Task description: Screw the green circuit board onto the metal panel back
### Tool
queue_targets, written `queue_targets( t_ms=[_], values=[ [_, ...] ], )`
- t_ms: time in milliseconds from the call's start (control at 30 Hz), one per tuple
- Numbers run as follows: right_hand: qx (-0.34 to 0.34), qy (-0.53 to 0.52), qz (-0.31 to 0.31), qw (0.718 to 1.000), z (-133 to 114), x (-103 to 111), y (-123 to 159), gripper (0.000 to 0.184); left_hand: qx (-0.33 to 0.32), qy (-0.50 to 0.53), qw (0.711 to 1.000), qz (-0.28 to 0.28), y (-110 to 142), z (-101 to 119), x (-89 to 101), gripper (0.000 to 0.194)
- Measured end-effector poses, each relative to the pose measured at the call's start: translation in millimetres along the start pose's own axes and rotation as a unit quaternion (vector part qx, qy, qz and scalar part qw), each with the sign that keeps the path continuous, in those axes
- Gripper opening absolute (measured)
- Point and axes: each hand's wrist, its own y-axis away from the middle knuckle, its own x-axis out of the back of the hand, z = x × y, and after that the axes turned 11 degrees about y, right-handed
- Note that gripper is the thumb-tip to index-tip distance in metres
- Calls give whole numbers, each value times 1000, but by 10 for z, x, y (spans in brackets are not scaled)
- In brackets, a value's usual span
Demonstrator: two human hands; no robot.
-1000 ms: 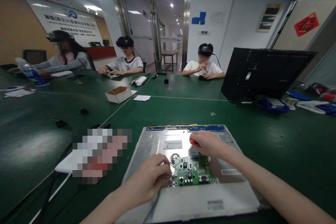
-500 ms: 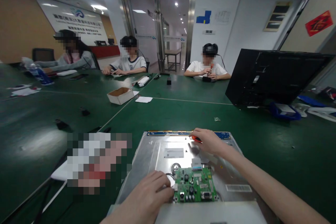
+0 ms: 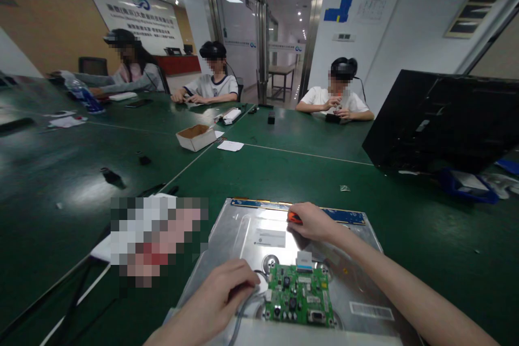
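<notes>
A silver metal display panel (image 3: 231, 248) lies in front of me. A blue circuit strip (image 3: 344, 216) runs along its far edge, and a green circuit board (image 3: 300, 294) sits on its near part. My right hand (image 3: 312, 221) is closed around a small orange-and-black tool (image 3: 294, 218) over the panel, just short of the strip; the tool's working end is hidden. My left hand (image 3: 223, 292) is left of the green board, its fingertips pinched at a thin grey cable (image 3: 242, 311). A white flat ribbon connector (image 3: 304, 260) joins the board's far side.
A black monitor (image 3: 446, 119) stands at the right beside a blue tray (image 3: 466, 186). An open cardboard box (image 3: 197, 138), paper (image 3: 230, 146) and small black parts (image 3: 112, 177) lie on the green table (image 3: 284, 167). Several people sit across it.
My left hand has drawn slightly back from the board, showing more of the grey cable. My right hand, with the tool, has shifted a little left along the panel. The view has turned slightly.
</notes>
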Motion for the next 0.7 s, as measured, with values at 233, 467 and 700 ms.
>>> queue_targets(
  t_ms=[233,467,700],
  values=[
    [16,-1,-21,1000,-58,-18,16,5,4,-6,999,-52,-120,30,103,22],
    [-45,31,0,998,-130,5,42,28,21,-10,997,-70,-128,-6,138,25],
    [-33,-5,-6,999,-164,-30,11,8,-14,-27,996,-89,-187,-9,136,19]
  ],
)
